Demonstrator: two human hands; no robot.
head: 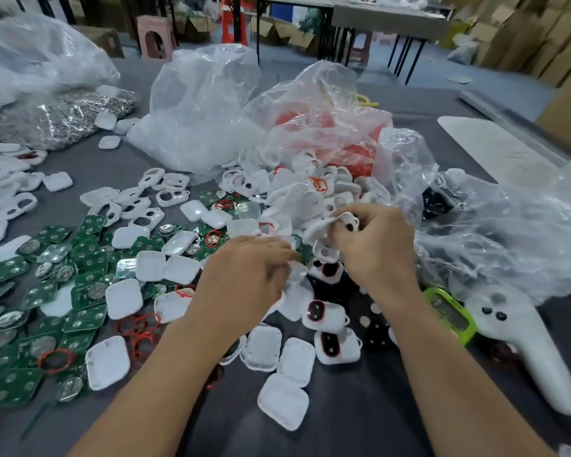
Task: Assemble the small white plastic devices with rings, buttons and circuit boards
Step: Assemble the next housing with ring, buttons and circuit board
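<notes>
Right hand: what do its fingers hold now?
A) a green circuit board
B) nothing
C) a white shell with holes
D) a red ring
C: the right hand has its fingers curled round a white shell with holes in it.
</notes>
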